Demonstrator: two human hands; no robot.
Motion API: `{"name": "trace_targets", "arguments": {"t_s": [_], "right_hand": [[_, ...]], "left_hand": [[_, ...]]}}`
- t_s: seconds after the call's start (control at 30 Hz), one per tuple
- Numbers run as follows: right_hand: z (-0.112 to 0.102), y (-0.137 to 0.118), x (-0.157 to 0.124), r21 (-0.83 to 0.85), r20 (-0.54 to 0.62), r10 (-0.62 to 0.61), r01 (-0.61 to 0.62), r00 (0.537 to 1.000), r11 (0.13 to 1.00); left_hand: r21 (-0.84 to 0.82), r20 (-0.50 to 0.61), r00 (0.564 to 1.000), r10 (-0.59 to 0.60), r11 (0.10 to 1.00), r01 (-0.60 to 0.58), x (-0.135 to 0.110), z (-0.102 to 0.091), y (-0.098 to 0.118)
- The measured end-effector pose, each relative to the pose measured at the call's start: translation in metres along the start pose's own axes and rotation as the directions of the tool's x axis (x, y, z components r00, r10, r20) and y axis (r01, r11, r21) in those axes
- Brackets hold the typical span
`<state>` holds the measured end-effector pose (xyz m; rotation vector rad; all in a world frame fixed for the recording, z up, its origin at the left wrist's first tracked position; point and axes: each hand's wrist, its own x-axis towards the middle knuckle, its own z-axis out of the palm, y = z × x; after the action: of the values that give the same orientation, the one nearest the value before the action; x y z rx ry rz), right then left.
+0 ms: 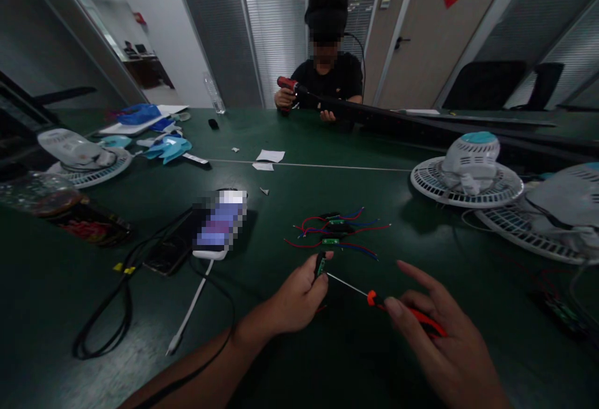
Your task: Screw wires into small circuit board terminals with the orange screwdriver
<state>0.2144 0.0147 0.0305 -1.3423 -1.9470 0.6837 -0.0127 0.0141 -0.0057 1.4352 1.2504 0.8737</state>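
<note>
My left hand (299, 297) pinches a small green circuit board (320, 265) upright between thumb and fingers, low at the centre. My right hand (440, 334) grips a red-handled screwdriver (374, 297); its thin metal shaft points left and its tip meets the board. Just beyond both hands lies a pile of small boards with red and blue wires (337, 229) on the green table (327, 184).
A phone (219, 225) with black and white cables lies at left. White fan parts (468, 172) sit at right, another fan grille (88, 159) at far left. Across the table a person (327, 66) holds a red power tool. Paper scraps (269, 156) lie mid-table.
</note>
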Motion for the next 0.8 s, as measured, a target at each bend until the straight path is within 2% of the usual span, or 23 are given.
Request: {"name": "trace_targets", "arguments": {"t_s": [0.2, 0.43, 0.8], "right_hand": [[0.0005, 0.0027, -0.0018, 0.0, 0.036, 0.121, -0.121, 0.992, 0.993], [0.001, 0.008, 0.0021, -0.009, 0.031, -0.013, 0.014, 0.999, 1.0], [-0.0023, 0.0033, 0.0032, -0.096, 0.016, -0.079, 0.081, 0.997, 0.992]], "left_hand": [[-0.006, -0.001, 1.0, 0.021, 1.0, -0.021, 0.0, -0.0006, 0.0029], [-0.001, 0.008, 1.0, 0.01, 1.0, -0.01, 0.0002, -0.0009, 0.0041], [-0.007, 0.015, 1.0, -0.008, 1.0, 0.008, -0.0003, -0.0011, 0.0016]]}}
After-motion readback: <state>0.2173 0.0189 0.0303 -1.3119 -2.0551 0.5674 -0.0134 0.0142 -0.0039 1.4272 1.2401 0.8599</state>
